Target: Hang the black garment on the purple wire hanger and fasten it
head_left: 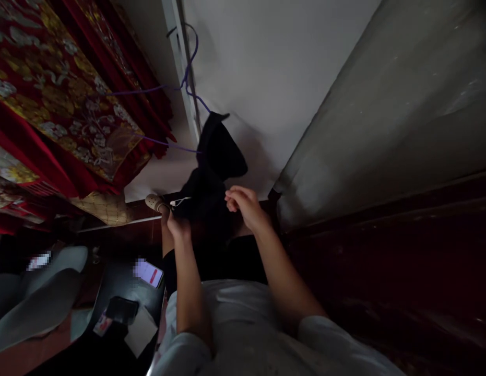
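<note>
A black cloth garment [223, 151] hangs in front of me from a thin purple cord [187, 78]. A short white string [181, 201] shows on its left side. My left hand [178, 224] is closed at the garment's lower left edge, with its fingers partly hidden by the dark cloth. To the right of the garment, my right hand [243, 202] is raised with curled fingers pressed together. Whether anything thin lies in that pinch is too dark to tell.
Red embroidered cloths [90, 89] hang at the left. A pale wall panel [274, 68] stands behind the garment. At lower left, a lit phone [149, 272] and a white card [141, 331] lie on a dark surface. A beige clog [153, 202] shows by my left hand.
</note>
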`<state>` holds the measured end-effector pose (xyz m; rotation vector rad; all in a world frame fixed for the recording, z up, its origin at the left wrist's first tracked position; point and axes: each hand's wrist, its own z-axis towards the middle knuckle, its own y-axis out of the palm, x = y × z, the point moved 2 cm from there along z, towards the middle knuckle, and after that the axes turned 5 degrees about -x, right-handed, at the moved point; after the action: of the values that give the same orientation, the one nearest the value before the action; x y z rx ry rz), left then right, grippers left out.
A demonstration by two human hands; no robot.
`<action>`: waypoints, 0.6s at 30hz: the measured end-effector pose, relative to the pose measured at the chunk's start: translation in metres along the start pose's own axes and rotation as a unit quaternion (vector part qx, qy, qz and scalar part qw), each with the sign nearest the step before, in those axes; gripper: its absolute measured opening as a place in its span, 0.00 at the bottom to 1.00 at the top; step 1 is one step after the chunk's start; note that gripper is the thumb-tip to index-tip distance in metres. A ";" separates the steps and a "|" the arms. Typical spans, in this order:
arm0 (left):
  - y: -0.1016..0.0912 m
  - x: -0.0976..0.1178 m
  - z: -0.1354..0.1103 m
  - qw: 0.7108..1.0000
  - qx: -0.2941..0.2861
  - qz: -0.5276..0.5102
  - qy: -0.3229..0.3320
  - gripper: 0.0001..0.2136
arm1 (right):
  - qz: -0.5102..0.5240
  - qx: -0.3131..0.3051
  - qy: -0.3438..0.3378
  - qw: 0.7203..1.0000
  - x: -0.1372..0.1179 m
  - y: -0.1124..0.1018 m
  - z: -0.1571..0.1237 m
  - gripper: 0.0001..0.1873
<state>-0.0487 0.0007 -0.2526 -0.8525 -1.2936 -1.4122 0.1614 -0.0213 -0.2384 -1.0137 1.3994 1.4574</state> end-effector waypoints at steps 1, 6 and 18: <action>0.003 -0.006 -0.003 0.999 0.027 -0.024 -0.007 0.16 | -0.028 0.008 0.002 1.000 0.004 -0.010 0.000 0.17; 0.038 0.018 -0.007 0.984 0.055 -0.166 0.037 0.13 | -0.137 0.002 -0.087 0.987 0.004 -0.023 -0.004 0.20; 0.067 0.054 -0.007 0.961 -0.156 0.181 0.142 0.17 | -0.189 -0.135 -0.125 0.965 -0.028 0.015 0.009 0.06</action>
<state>0.0026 -0.0129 -0.1849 -0.9942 -0.6666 -1.3965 0.1561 -0.0132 -0.2072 -1.1471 0.7901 1.4476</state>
